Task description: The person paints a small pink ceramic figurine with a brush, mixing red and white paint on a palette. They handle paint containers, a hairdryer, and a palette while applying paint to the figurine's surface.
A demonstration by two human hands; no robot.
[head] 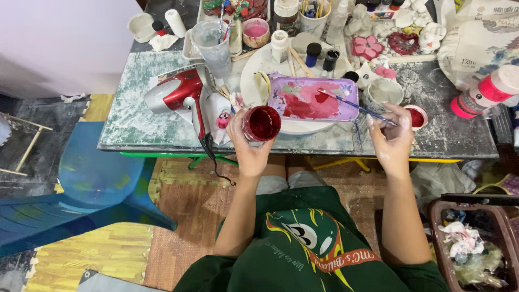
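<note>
Left hand (244, 138) closed around red paint jar (261, 124) at table (135, 121) front edge; right hand (392, 135) pinching thin paintbrush (354, 104), bristles on purple palette tray (313, 98)

One red hair dryer (181, 92), one purple tray (313, 98), one white plate (254, 81), one paintbrush (357, 105), two red-filled paint pots (261, 124) (417, 116), one blue chair (92, 184), and one bin (476, 243).
</note>
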